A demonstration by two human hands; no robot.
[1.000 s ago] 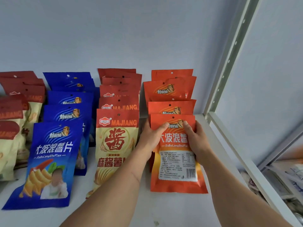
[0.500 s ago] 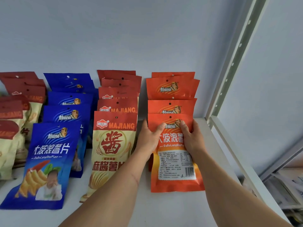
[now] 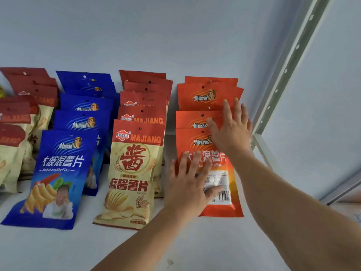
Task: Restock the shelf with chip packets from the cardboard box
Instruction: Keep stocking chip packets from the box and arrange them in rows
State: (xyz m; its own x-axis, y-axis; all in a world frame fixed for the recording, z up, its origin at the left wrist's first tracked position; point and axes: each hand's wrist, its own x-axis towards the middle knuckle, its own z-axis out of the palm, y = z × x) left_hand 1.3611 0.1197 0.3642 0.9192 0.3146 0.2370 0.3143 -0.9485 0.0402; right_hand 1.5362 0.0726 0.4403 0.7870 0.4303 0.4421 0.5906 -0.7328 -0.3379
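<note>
Your surface: white shelf [image 3: 195,247] across the lower frame | far left: red-and-cream packets [image 3: 17,133] | left of centre: blue packets [image 3: 58,173] | centre: MAJIANG packets [image 3: 132,173] | right of centre: orange packets [image 3: 195,90] | each row stacked overlapping toward the back wall

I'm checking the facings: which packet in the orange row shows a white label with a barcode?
The front orange packet, under the left hand. The orange packets behind show only their logo tops.
</note>
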